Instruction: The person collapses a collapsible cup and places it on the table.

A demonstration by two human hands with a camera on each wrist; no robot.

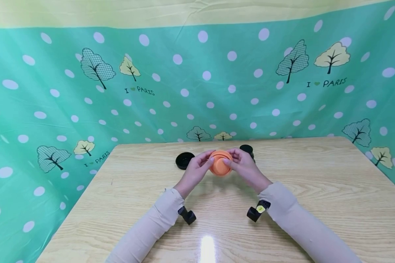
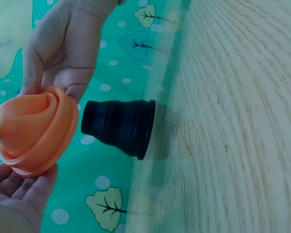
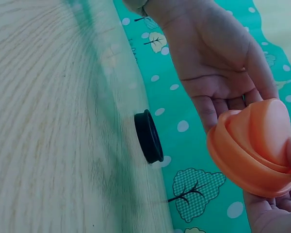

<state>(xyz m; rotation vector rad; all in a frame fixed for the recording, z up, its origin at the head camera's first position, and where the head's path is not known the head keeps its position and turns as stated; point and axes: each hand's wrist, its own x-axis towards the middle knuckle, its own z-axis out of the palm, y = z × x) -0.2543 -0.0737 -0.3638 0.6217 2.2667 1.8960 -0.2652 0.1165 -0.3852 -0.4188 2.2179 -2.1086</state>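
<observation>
Sleeves (image 1: 151,223) extend over the bench (image 1: 316,171), left hand (image 1: 196,166) and right hand (image 1: 247,167) pinching opposite sides of an orange folding cup (image 1: 221,168) held above it, presumably to support its pliant-looking wall evenly.

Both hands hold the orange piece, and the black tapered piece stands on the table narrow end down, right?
Not quite: the left wrist view shows the black tapered piece standing wide end down. The left hand and right hand do hold the orange piece.
</observation>
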